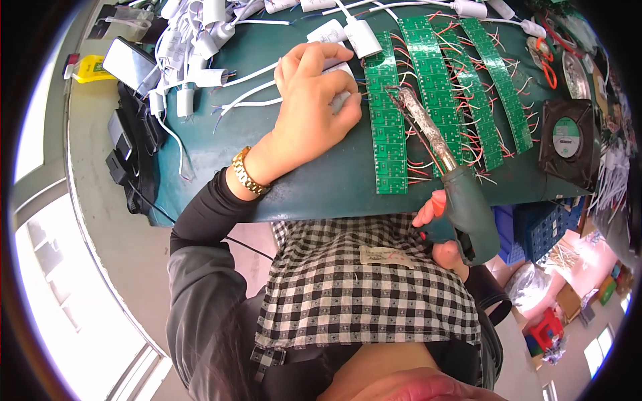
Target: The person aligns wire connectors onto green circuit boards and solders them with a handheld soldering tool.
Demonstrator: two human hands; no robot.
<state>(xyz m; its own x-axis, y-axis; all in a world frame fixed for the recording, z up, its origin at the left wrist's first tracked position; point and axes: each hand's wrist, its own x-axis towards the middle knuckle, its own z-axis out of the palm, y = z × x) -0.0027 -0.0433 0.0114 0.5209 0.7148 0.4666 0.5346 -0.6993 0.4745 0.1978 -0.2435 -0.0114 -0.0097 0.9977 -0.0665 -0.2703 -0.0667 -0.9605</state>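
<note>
My left hand [314, 100] is curled over a white cylindrical part [341, 100] with wires, its thumb and fingers closed around it. That part's end points at the left edge of the nearest green circuit board strip [390, 154]. My right hand [438, 230] grips the dark green handle of a soldering gun [471, 210]. The tool's metal barrel [426, 127] slants up and left, its tip over the upper part of this strip. Solder joints there are too small to make out. Another white cylinder [363, 38] lies across the strip's top end.
More green board strips [508, 100] with red and white wires lie to the right. A heap of white cylinders [200, 40] with cables fills the back left, near a phone [132, 65]. At the right stand a black fan [568, 144] and orange-handled scissors [548, 70].
</note>
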